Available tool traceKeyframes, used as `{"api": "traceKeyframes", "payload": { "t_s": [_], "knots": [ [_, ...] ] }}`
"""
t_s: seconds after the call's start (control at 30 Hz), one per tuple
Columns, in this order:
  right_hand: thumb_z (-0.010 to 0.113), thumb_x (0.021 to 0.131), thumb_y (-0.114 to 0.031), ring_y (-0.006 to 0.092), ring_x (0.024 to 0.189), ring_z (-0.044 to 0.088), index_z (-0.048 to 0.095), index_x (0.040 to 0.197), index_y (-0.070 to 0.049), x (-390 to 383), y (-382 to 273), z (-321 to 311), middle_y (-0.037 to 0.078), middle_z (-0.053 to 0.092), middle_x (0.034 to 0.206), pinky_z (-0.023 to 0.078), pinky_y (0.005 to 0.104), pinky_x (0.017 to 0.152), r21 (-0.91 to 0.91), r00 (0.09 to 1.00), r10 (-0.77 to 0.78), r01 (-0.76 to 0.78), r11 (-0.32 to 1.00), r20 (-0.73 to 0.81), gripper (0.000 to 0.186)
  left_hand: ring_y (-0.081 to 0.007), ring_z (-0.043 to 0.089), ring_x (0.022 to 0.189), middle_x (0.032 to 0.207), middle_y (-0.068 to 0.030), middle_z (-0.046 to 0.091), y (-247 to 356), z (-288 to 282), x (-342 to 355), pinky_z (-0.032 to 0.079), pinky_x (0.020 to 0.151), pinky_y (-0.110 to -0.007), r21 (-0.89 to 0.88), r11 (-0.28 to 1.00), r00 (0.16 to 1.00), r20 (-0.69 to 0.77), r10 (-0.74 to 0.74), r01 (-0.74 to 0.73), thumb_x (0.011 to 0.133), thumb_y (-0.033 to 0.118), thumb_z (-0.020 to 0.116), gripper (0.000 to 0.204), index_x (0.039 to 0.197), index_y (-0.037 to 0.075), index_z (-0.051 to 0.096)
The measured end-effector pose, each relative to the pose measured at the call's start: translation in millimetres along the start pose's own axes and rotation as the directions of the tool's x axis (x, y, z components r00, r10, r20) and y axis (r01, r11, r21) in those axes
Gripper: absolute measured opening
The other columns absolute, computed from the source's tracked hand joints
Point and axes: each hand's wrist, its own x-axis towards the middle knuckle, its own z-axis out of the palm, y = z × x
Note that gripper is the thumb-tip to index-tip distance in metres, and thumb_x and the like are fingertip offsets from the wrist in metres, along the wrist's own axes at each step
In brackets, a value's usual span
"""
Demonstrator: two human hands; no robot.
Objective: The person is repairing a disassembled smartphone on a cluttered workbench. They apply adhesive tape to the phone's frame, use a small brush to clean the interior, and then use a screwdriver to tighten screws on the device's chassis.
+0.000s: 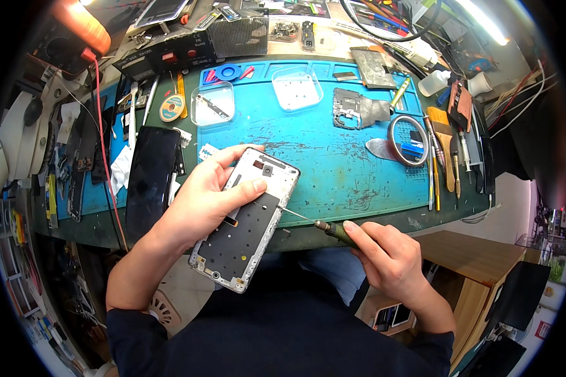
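My left hand [217, 196] grips a bare phone frame [245, 229] by its upper left side, thumb across its face. The frame is silver at the rim with a black inner panel, and it is held tilted over the bench's front edge. In my right hand [387, 254] is a slim screwdriver [333, 231] with a dark green handle. Its thin shaft points left, and the tip meets the frame's right edge. Beneath the left hand's fingers a small razor blade [208, 151] lies on the mat. A dark phone [149, 182] rests left of my forearm.
A blue work mat [321, 169] covers the bench. Two clear plastic trays [297, 88] with small parts stand toward the back. Metal shield plates [358, 108], a tape roll [409, 139] and a brush [443, 135] lie to the right. A red cable [100, 138] runs down the left side.
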Motion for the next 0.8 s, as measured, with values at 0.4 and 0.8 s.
{"api": "traceKeyframes", "payload": {
  "t_s": [0.4, 0.8],
  "knots": [
    [0.085, 0.077, -0.004, 0.0215, 0.07, 0.064, 0.072, 0.135, -0.007, -0.6, 1.9, 1.5, 0.006, 0.07, 0.107, 0.052, 0.0348, 0.06, 0.003, 0.999, -0.035, 0.035, 0.999, -0.017, 0.059, -0.0149, 0.073, 0.112, 0.131, -0.013, 0.072, 1.0, 0.5, -0.3, 0.06, 0.098, -0.03, 0.007, 1.0, 1.0, 0.002, -0.002, 0.002, 0.101, 0.007, 0.076, 0.063, 0.155, -0.005, 0.046],
    [0.075, 0.076, -0.001, 0.0169, 0.068, 0.059, 0.075, 0.134, -0.011, -4.2, 0.1, 10.9, 0.003, 0.068, 0.106, 0.051, 0.0311, 0.058, 0.023, 0.996, -0.066, 0.068, 0.997, -0.063, 0.059, -0.0142, 0.073, 0.11, 0.129, -0.0122, 0.073, 1.7, 0.3, -0.3, 0.06, 0.097, -0.029, 0.026, 1.0, 1.0, 0.006, -0.009, 0.009, 0.102, 0.007, 0.075, 0.061, 0.156, -0.004, 0.046]
  ]
}}
